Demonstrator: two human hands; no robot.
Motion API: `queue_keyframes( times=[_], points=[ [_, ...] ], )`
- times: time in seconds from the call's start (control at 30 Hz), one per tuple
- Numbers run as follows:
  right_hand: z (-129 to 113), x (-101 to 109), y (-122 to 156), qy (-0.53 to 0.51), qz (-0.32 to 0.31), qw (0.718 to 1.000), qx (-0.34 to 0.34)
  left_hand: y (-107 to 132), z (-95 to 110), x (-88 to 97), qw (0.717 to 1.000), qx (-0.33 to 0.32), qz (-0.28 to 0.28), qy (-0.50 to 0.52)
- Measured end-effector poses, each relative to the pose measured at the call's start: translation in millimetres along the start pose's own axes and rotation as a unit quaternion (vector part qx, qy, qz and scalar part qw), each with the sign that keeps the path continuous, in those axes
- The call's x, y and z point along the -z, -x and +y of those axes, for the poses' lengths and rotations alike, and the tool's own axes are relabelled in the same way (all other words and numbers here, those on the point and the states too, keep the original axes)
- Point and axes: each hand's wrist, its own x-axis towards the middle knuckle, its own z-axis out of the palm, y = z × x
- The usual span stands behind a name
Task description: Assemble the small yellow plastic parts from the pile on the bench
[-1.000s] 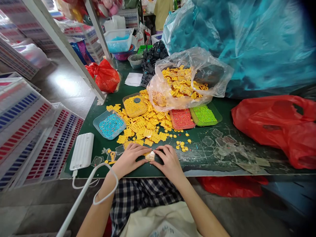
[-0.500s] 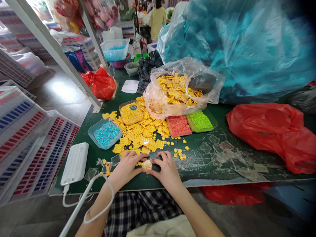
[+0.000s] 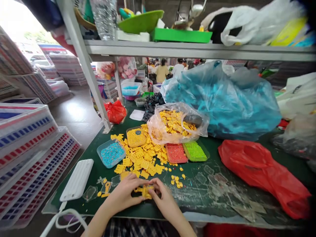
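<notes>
- Left hand (image 3: 125,194): thumb and forefinger curved apart, their tips holding a yellow piece (image 3: 146,192).
- Right hand (image 3: 164,200): thumb and fingertips nearly together, pinching the same piece from the right.
- The yellow piece sits between both hands, at the near side of the green table (image 3: 197,205).
- Beyond the hands, a yellow heap (image 3: 140,158) spreads out; the blue bead tray (image 3: 112,154) stands left, the red bead tray (image 3: 176,153) right.

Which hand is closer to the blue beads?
Left. The left hand is just below and right of the blue beads in view; the right hand is farther right, across the yellow piece.
</notes>
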Motion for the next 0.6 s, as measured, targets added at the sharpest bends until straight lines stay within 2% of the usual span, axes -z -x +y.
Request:
queue_keyframes(
  times=[0.07, 0.13, 0.2, 0.23, 0.3, 0.37, 0.43, 0.47, 0.53, 0.6],
  points=[
    [0.4, 12.1, -2.6, -0.082, -0.025, 0.996, -0.007, 12.8, 9.1, -9.1, 0.999, -0.012, 0.042, 0.02],
    [1.6, 39.0, -20.9, -0.098, 0.002, 0.995, -0.008, 25.7, 14.1, -21.6, 0.995, -0.006, 0.092, 0.033],
    [4.0, 77.8, -59.7, -0.016, 0.118, 0.993, -0.006, 36.0, 11.9, -34.1, 0.987, 0.024, 0.155, 0.029],
    [5.8, 98.3, -85.2, 0.006, 0.151, 0.988, -0.013, 39.4, 8.0, -38.6, 0.981, 0.045, 0.189, 0.018],
    [10.2, 133.9, -139.3, 0.036, 0.205, 0.978, -0.023, 41.6, -4.0, -41.8, 0.963, 0.093, 0.252, -0.019],
    [14.4, 153.6, -183.1, 0.076, 0.234, 0.969, -0.035, 37.8, -17.5, -35.8, 0.942, 0.148, 0.295, -0.066],
    [17.8, 153.7, -203.9, 0.109, 0.25, 0.961, -0.04, 30.5, -28.5, -23.4, 0.93, 0.206, 0.288, -0.101],
    [19.3, 147.3, -204.5, 0.127, 0.256, 0.958, -0.031, 26.8, -32.2, -16.5, 0.929, 0.229, 0.268, -0.115],
    [22.0, 126.2, -188.5, 0.166, 0.264, 0.95, 0.014, 21.2, -36.4, -5.0, 0.932, 0.259, 0.211, -0.138],
    [23.7, 100.7, -157.9, 0.198, 0.237, 0.948, 0.077, 18.7, -38.2, 0.9, 0.938, 0.27, 0.155, -0.155]
  ],
)
